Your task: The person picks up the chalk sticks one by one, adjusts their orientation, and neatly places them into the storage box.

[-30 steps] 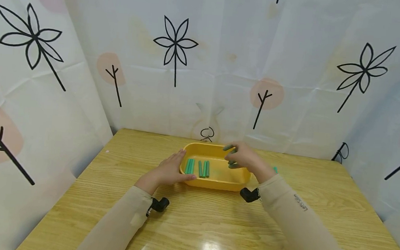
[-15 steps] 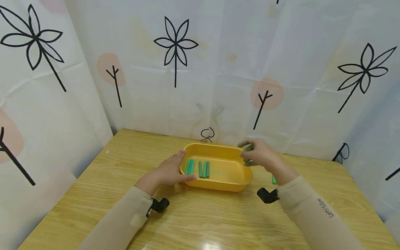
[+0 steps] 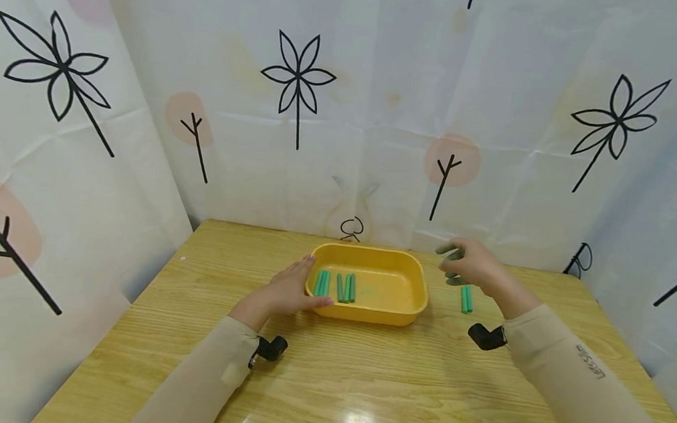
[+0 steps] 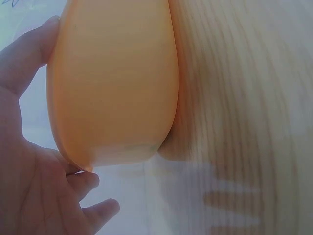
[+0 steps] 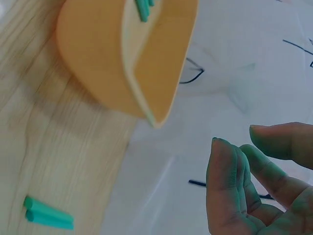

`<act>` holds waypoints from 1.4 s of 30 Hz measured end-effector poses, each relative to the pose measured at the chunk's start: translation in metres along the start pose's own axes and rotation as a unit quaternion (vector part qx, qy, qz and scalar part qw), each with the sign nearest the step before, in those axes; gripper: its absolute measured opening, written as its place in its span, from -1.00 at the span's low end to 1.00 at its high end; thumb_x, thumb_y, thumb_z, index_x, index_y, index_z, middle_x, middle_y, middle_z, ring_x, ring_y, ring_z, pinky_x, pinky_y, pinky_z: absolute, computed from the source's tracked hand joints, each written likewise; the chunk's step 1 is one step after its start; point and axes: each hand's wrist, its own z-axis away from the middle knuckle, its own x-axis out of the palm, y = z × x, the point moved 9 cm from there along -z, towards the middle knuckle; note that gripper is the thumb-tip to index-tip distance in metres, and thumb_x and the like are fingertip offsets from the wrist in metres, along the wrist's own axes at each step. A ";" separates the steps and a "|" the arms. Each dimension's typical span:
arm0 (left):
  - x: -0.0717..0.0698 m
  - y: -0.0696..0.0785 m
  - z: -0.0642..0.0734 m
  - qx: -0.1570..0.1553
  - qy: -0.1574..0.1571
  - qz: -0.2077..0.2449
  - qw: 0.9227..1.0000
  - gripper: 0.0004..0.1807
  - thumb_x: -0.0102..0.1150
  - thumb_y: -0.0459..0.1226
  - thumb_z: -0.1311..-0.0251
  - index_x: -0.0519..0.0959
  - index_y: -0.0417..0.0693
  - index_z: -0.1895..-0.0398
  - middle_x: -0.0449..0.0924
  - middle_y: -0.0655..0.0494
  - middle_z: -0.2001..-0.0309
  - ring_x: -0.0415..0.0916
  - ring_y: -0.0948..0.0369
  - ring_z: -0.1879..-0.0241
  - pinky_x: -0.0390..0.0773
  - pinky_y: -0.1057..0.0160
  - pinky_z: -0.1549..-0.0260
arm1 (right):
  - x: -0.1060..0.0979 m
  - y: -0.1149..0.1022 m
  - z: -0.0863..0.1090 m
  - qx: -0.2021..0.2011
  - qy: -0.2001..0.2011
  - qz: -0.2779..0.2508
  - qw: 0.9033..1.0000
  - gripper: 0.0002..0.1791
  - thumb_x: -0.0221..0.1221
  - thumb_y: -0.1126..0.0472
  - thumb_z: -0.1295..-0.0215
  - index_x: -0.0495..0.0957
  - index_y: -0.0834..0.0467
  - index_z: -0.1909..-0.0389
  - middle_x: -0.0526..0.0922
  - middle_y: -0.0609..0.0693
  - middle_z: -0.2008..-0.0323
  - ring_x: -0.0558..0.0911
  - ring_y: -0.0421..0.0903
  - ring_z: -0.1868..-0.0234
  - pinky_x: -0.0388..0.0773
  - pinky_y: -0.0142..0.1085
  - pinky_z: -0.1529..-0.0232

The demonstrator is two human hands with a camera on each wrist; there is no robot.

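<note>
My left hand [image 3: 285,287] grips the left end of a yellow plastic tray [image 3: 374,314], thumb on the near rim and fingers around the end. Inside the tray, several green chalk sticks [image 3: 346,288] lie in two groups toward its left side. To the right of the tray, my right hand [image 3: 469,263] hovers with nothing between its fingers, thumb and fingertips apart. Green dust coats those fingers [image 5: 222,171] in the right wrist view. Two more green chalk sticks [image 3: 466,299] lie side by side on the table just below this hand.
The wooden table [image 3: 324,378] carries the tray near its back edge. A white cloth [image 3: 384,108] with black flower and tree drawings hangs behind it and on both sides. Small black devices [image 3: 487,337] are strapped to both wrists.
My right hand has moved right from over the tray to beyond its right end, uncovering the two chalk sticks on the table. My left hand has stayed on the tray.
</note>
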 end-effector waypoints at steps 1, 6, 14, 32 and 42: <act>0.000 0.000 0.000 0.000 0.000 0.000 1.000 0.28 0.13 0.42 -0.13 -0.23 -0.11 -0.63 -0.26 -0.08 -0.61 -0.24 -0.11 -0.57 -0.11 -0.21 -0.45 | -0.002 0.003 0.001 0.002 -0.001 0.001 1.000 -0.50 0.11 0.35 -0.44 0.31 0.46 -0.32 0.49 0.26 0.09 0.55 0.00 0.26 0.66 -0.12 0.11; 0.001 0.001 0.001 -0.001 -0.001 0.002 1.000 0.27 0.13 0.41 -0.14 -0.22 -0.12 -0.63 -0.26 -0.10 -0.61 -0.23 -0.12 -0.57 -0.10 -0.20 -0.45 | -0.008 0.019 0.005 0.015 0.000 0.011 1.000 -0.49 0.10 0.35 -0.44 0.29 0.50 -0.31 0.49 0.32 0.05 0.56 0.03 0.22 0.66 -0.14 0.12; 0.000 0.003 0.001 0.002 0.002 0.001 1.000 0.26 0.14 0.39 -0.15 -0.20 -0.15 -0.62 -0.24 -0.12 -0.61 -0.22 -0.13 -0.56 -0.08 -0.22 -0.44 | -0.018 0.041 0.007 0.015 0.009 0.007 1.000 -0.48 0.10 0.37 -0.44 0.25 0.54 -0.31 0.49 0.31 0.09 0.56 0.06 0.20 0.66 -0.11 0.13; -0.001 0.004 0.002 0.007 0.007 0.012 1.000 0.23 0.17 0.34 -0.19 -0.21 -0.17 -0.62 -0.24 -0.14 -0.61 -0.22 -0.15 -0.56 -0.10 -0.22 -0.44 | -0.030 0.110 -0.007 0.061 0.039 0.002 0.997 -0.40 0.08 0.37 -0.46 0.15 0.52 -0.40 0.45 0.42 -0.04 0.59 0.11 0.17 0.64 -0.02 0.06; 0.001 0.002 0.001 0.004 0.003 0.010 1.000 0.27 0.13 0.40 -0.15 -0.24 -0.13 -0.62 -0.27 -0.10 -0.61 -0.23 -0.12 -0.57 -0.10 -0.20 -0.45 | -0.027 0.134 -0.012 0.076 0.035 0.018 0.996 -0.38 0.06 0.37 -0.44 0.12 0.54 -0.41 0.39 0.56 -0.15 0.56 0.22 0.04 0.64 -0.07 0.10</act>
